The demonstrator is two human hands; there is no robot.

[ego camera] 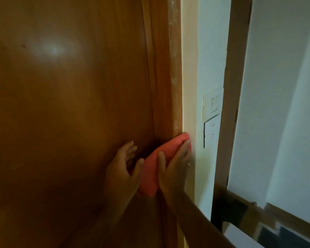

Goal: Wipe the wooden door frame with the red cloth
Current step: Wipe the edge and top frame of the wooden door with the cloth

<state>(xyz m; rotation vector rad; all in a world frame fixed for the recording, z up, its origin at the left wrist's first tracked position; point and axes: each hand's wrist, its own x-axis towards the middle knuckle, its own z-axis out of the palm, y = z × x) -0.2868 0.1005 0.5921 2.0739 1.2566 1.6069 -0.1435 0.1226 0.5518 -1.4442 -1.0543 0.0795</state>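
Note:
The wooden door frame (166,72) runs top to bottom just right of centre, with pale dusty specks along its outer edge. My right hand (174,169) presses the red cloth (151,169) flat against the frame low down, fingers spread over it. The cloth wraps onto the frame's right edge by the wall. My left hand (123,169) rests on the brown door, fingers apart, its thumb touching the cloth's left side.
The glossy brown door (64,104) fills the left half. Right of the frame is a pale wall with a switch plate (212,104) and a second plate below it. Another wooden frame (231,86) and a rail stand further right.

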